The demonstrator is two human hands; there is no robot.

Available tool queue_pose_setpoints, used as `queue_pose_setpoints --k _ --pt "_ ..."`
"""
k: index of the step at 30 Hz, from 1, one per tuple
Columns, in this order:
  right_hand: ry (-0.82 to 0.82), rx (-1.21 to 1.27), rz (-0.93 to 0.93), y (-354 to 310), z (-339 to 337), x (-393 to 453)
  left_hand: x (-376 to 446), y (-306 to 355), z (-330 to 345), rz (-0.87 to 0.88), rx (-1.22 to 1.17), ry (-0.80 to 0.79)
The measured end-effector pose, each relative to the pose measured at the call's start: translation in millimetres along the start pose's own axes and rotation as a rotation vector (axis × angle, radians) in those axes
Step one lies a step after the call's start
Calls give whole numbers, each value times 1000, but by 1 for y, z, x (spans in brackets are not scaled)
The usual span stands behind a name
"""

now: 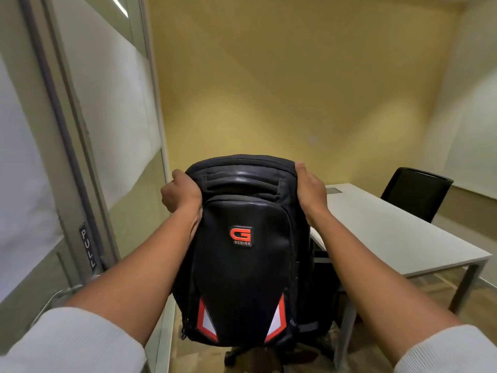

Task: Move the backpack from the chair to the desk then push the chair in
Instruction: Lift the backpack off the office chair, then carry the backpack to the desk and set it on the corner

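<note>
A black backpack (242, 267) with a red "G series" badge and red-and-silver corner flashes stands upright in the middle of the view. My left hand (180, 192) grips its upper left side and my right hand (309, 188) grips its upper right side. The backpack hides most of the chair beneath and behind it; only part of the black wheeled base (309, 351) shows at the bottom. The white desk (398, 235) lies to the right, its near end just behind the backpack.
A glass door with a "PULL" label (88, 249) and a metal handle (67, 292) is close on the left. A second black chair (415, 192) stands behind the desk's far side. Yellow wall ahead. Grey desk legs (465, 286) reach the wooden floor.
</note>
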State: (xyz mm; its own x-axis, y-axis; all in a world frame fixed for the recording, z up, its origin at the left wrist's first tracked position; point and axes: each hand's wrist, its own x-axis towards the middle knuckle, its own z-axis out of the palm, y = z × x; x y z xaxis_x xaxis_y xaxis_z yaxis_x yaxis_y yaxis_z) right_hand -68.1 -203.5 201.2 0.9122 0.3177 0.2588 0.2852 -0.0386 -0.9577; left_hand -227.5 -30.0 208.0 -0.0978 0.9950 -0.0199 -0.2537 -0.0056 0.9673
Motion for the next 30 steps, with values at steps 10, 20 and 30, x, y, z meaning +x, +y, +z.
queue_pose_setpoints --k 10,20,30 --pt "292 53 -122 -10 37 7 13 49 4 158 109 3" --pt "308 22 -197 -28 68 63 53 61 36 164 102 28" --pt "282 -33 -117 -41 113 189 128 80 143 183 173 -53"
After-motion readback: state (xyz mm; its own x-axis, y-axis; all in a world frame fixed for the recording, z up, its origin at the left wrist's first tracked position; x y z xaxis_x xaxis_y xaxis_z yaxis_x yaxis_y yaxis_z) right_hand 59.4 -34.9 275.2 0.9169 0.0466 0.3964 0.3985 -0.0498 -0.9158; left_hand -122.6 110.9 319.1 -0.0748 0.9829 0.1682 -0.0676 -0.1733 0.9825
